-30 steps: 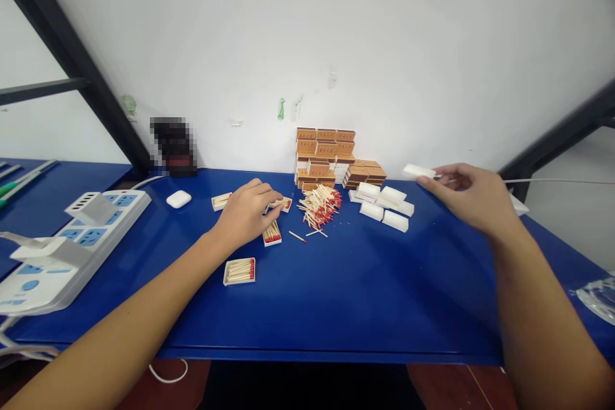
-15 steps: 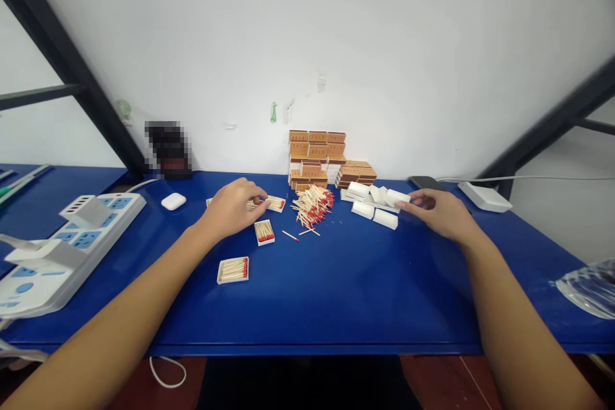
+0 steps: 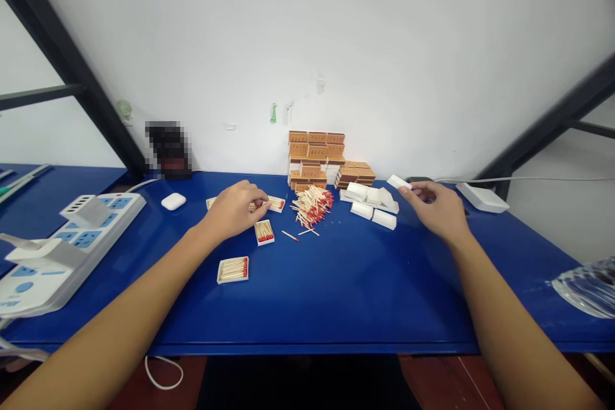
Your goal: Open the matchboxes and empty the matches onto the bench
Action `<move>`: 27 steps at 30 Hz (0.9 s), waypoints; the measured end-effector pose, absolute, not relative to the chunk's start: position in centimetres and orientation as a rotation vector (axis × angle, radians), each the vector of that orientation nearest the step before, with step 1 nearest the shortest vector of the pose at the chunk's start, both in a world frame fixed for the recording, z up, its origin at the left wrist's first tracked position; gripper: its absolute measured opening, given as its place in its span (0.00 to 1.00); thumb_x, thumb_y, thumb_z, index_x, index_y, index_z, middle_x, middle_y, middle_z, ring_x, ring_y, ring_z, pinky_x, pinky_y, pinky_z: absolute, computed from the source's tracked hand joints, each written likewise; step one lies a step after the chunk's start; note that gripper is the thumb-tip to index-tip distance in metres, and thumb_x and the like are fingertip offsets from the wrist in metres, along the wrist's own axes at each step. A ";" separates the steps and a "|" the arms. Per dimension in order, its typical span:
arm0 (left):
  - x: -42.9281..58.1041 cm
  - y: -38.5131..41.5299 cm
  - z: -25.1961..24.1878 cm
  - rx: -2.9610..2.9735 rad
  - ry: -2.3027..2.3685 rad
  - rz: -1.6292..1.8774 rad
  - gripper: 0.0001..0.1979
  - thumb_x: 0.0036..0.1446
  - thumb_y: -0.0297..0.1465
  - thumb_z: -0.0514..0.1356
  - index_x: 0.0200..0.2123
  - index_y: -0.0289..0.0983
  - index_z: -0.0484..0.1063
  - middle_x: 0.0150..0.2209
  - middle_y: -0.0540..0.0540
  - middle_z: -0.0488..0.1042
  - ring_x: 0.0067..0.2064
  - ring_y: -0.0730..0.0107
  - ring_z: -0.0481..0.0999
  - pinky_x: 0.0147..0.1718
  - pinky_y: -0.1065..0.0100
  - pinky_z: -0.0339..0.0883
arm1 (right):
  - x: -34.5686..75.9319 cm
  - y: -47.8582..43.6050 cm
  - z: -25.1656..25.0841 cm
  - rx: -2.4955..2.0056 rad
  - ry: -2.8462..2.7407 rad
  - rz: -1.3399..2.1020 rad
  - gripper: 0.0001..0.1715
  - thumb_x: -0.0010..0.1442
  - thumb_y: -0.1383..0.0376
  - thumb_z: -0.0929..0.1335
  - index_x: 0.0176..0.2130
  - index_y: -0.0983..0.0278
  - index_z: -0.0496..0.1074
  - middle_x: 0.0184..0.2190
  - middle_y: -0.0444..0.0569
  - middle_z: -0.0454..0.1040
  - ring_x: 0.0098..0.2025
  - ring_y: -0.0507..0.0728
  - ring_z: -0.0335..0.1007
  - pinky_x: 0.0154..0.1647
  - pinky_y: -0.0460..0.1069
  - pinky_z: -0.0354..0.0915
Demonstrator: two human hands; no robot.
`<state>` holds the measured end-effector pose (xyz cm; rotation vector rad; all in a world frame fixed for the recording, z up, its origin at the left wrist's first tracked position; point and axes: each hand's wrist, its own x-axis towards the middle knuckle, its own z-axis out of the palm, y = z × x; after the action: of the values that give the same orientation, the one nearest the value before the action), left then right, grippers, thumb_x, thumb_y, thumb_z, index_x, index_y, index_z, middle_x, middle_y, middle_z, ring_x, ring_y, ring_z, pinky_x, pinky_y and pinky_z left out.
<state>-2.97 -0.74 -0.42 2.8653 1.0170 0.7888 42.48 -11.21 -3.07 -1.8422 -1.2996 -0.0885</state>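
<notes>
My right hand (image 3: 435, 206) pinches a small white box tray (image 3: 399, 182), lifted just above a heap of white trays (image 3: 384, 218). My left hand (image 3: 239, 207) is closed at the fingertips over filled trays (image 3: 275, 204) in the back row; whatever it pinches is too small to make out. Nearer the front lie two trays of red-tipped matches, one upper (image 3: 264, 232) and one lower (image 3: 233, 270). A loose pile of matches (image 3: 312, 206) sits mid-table, with a few single matches beside it.
Stacked brown matchboxes (image 3: 317, 150) stand against the wall. On the left are a power strip (image 3: 91, 237) and a white earphone case (image 3: 173, 201). A dark phone, a white box (image 3: 483, 197) and a coil of clear plastic (image 3: 589, 288) lie on the right.
My right hand has lifted one white tray off the heap, up and slightly back, tilting it. My left hand has hardly moved.
</notes>
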 end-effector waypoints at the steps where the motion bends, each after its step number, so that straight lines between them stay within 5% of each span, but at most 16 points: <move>1: -3.0 -0.7 -0.5 2.870 1.006 0.788 0.09 0.67 0.34 0.61 0.37 0.39 0.81 0.34 0.44 0.81 0.40 0.59 0.77 0.36 0.61 0.67 | 42.1 -11.0 -3.2 -1.825 -1.320 -0.114 0.27 0.59 0.41 0.71 0.39 0.61 0.78 0.36 0.55 0.80 0.37 0.63 0.75 0.44 0.59 0.70; 10: -3.0 -0.6 -0.6 2.883 0.992 0.757 0.09 0.65 0.34 0.61 0.36 0.39 0.81 0.33 0.45 0.80 0.38 0.59 0.77 0.35 0.61 0.67 | 38.4 -9.5 -3.2 -1.925 -1.566 -0.662 0.36 0.62 0.33 0.66 0.33 0.62 0.76 0.39 0.61 0.74 0.48 0.71 0.68 0.48 0.63 0.66; 17: -2.9 -0.7 -0.6 2.893 0.999 0.759 0.09 0.66 0.34 0.61 0.37 0.39 0.81 0.33 0.44 0.80 0.38 0.59 0.77 0.34 0.61 0.67 | 40.1 -10.0 -3.8 -1.811 -1.754 -0.510 0.39 0.62 0.31 0.65 0.40 0.63 0.78 0.40 0.59 0.73 0.46 0.69 0.68 0.47 0.61 0.66; 21: -2.9 -0.6 -0.6 2.894 1.003 0.764 0.10 0.66 0.34 0.61 0.36 0.39 0.81 0.34 0.44 0.80 0.38 0.59 0.77 0.34 0.61 0.67 | 42.0 -10.5 -4.4 -1.812 -1.751 -0.397 0.34 0.62 0.35 0.68 0.44 0.61 0.78 0.40 0.57 0.73 0.47 0.69 0.69 0.49 0.61 0.66; 27: -3.0 -0.6 -0.6 2.884 0.997 0.763 0.09 0.66 0.33 0.61 0.36 0.39 0.81 0.33 0.44 0.80 0.38 0.59 0.77 0.34 0.61 0.67 | 43.1 -10.7 -4.7 -1.790 -1.770 -0.329 0.23 0.64 0.44 0.68 0.36 0.59 0.79 0.39 0.56 0.72 0.47 0.69 0.68 0.52 0.63 0.66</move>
<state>-2.97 -0.62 -0.59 2.8843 0.9969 0.7631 43.14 -10.71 -4.71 -1.7904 -1.7701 -0.3294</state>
